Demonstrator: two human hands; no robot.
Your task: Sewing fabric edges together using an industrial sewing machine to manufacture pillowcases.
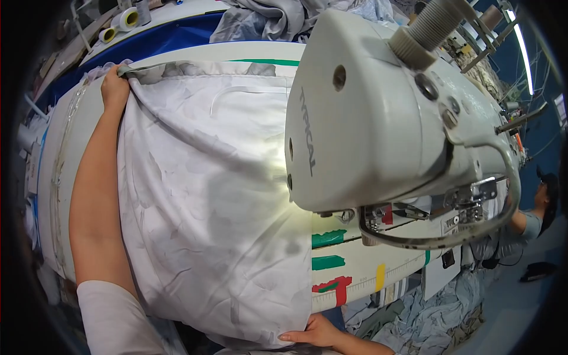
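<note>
A large piece of pale white-grey fabric (195, 195) with faint blotches lies spread over the sewing table, left of a white sewing machine (349, 118). Its far edge is folded over, showing a grey patterned band. My left hand (116, 86) grips the far left corner, the arm stretched along the cloth's left side. At the near right edge my right hand (313, 332) pinches the fabric, thumb on top and the other fingers partly hidden. The machine head hides part of the cloth's right side, and a lamp glow falls there.
Green tape strips (328, 262) and red tape (340, 288) mark the white table (367, 260) beneath the machine. Heaped fabric (438, 313) lies below at the right. More grey cloth (278, 21) sits at the back. Another person (535, 207) is at the far right.
</note>
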